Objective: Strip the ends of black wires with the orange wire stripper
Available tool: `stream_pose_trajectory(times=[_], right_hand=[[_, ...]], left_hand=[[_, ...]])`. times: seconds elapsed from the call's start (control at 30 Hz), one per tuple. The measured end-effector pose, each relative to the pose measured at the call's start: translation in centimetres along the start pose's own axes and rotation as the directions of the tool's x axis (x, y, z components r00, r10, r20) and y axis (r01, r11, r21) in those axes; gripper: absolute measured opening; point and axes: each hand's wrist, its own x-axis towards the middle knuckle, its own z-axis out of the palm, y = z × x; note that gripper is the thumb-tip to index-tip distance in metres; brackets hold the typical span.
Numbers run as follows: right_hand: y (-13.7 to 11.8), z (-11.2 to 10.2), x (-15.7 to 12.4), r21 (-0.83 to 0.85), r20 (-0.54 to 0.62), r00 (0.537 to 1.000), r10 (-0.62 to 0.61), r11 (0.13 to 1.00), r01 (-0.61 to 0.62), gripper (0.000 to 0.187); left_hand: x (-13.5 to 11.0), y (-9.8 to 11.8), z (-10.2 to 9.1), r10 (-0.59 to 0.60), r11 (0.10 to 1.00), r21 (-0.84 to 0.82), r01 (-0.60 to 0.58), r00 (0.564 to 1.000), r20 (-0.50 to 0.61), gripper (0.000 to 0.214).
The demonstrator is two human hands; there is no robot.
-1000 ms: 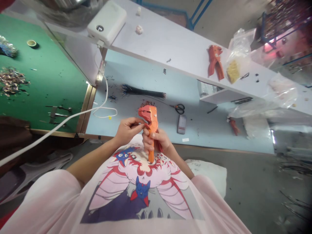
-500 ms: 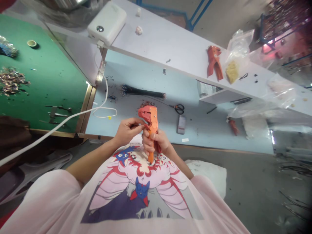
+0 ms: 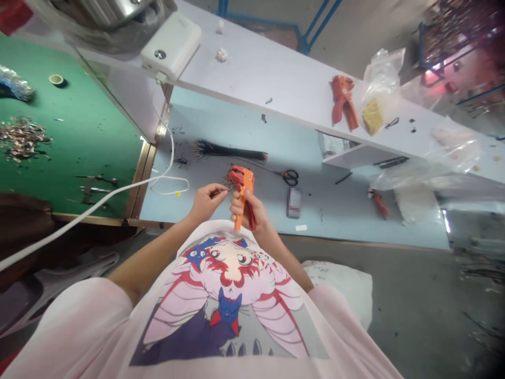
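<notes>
- While the right hand (image 3: 252, 209) wraps its fingers around an orange hand tool (image 3: 246, 181), the left hand (image 3: 208, 201), just to its left, presses thumb and forefinger together on a thin dark strand (image 3: 224, 191).
- The tool stands above the near edge of the blue counter (image 3: 169, 208), head pointing far; the strand's tip comes close to that head, and whether they touch I cannot tell.
- Just beyond the tool head, and partly hidden by it, a heap of small scraps (image 3: 228, 180) suggests that some trimming is done; the strand in the left hand looks unfinished, though its end is too small to judge.
- To the right lie black-handled scissors (image 3: 291, 177), with a blurred-out item (image 3: 294, 202) on their near side.
- Farther off, a bundle of black wires (image 3: 232, 151) lies left to right, its ends fanned and lighter at the tips; whether these are finished or waiting cannot be told, so what is left stays uncertain.
- Farthest, on the raised white shelf (image 3: 256, 68), rest a white power bank (image 3: 171, 46) at left and a second orange tool (image 3: 344, 102) at right.
</notes>
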Motion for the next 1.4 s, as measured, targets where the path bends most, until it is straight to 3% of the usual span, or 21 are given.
stream_pose_trajectory(times=[0.07,0.1,0.17,0.23,0.33,0.53,0.67,0.77,0.83,0.97,1.03,1.13,1.23,1.4], right_hand=[[-0.2,-1.8,1.5,0.049,-0.116,0.993,-0.024,0.998,0.030,0.018],[-0.2,-2.8,2.1,0.065,-0.177,0.983,-0.039,0.997,0.051,0.016],[0.0,-4.8,2.7,0.078,-0.286,0.957,-0.049,0.994,0.074,0.013],[0.4,-6.7,2.4,0.066,-0.370,0.928,-0.041,0.995,0.070,0.011],[1.0,-9.0,1.2,0.040,-0.453,0.890,-0.041,0.997,0.066,0.009],[1.6,-10.5,-0.6,0.028,-0.509,0.860,-0.044,0.997,0.068,0.007],[1.6,-10.5,-0.1,-0.001,-0.514,0.855,-0.064,0.997,0.075,0.007],[1.6,-10.1,0.5,-0.042,-0.521,0.849,-0.091,0.996,0.081,0.008],[1.6,-9.5,0.5,-0.078,-0.520,0.844,-0.133,0.991,0.107,0.011],[1.6,-7.0,-0.4,-0.208,-0.455,0.843,-0.286,0.955,0.211,0.029],[1.3,-5.0,-1.3,-0.365,-0.357,0.840,-0.409,0.889,0.278,0.033],[0.8,-1.3,-2.5,-0.574,-0.222,0.814,-0.536,0.747,0.335,0.030],[0.5,1.8,-3.4,-0.645,-0.137,0.796,-0.589,0.663,0.380,0.025],[0.6,3.7,-4.1,-0.742,-0.042,0.763,-0.645,0.531,0.408,0.018]], left_hand=[[1.2,-3.3,0.3,-0.134,0.959,0.256,0.122,0.991,0.029,0.026],[1.6,-5.0,0.4,-0.240,0.897,0.389,0.211,0.970,0.026,0.033],[1.9,-8.3,0.2,-0.347,0.829,0.466,0.310,0.938,-0.007,0.053],[1.6,-11.0,-0.2,-0.415,0.784,0.491,0.379,0.909,-0.037,0.065],[0.6,-13.8,-1.1,-0.482,0.739,0.495,0.456,0.872,-0.085,0.065],[0.6,-15.7,-1.8,-0.546,0.715,0.432,0.550,0.825,-0.146,0.047],[2.7,-14.4,0.2,-0.521,0.781,0.358,0.511,0.850,-0.078,0.038],[4.0,-11.5,2.5,-0.436,0.874,0.266,0.407,0.898,0.058,0.020],[4.0,-8.9,3.6,-0.349,0.927,0.191,0.321,0.927,0.139,0.020],[1.5,-3.5,3.0,-0.160,0.987,0.050,0.154,0.971,0.176,0.020],[-0.1,-1.2,1.7,0.028,0.999,-0.042,-0.023,0.992,0.123,0.019],[-1.7,1.0,0.0,0.216,0.976,0.029,-0.217,0.976,0.040,0.016],[-2.4,2.0,-0.7,0.382,0.910,0.197,-0.366,0.923,-0.049,0.011],[-2.5,2.6,-0.8,0.525,0.822,0.302,-0.483,0.848,-0.072,0.005]])
